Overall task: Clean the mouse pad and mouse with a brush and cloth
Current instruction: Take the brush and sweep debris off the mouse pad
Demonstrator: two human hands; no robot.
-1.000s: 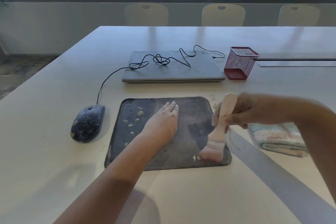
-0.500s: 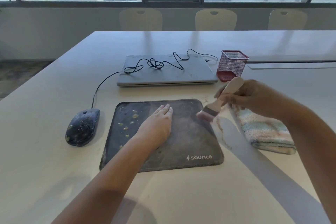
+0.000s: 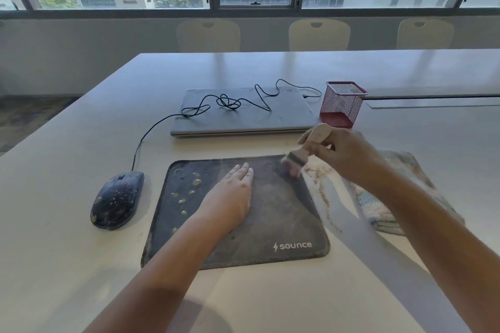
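The dark rectangular fabric mouse pad (image 3: 270,224) lies on the pale table (image 3: 67,265), spotted with yellowish drops on its left half. The left hand (image 3: 230,197) presses flat on it, fingers together. The black, speckled corded mouse (image 3: 117,200) sits just left of the pad. The right hand (image 3: 341,154) has its grip closed around a pale wooden-handled brush (image 3: 297,159), bristles at the pad's far right corner. A folded pastel cloth (image 3: 378,211) lies partly under that forearm. Farther off rest a closed grey laptop (image 3: 243,116) and a red mesh cup (image 3: 342,104).
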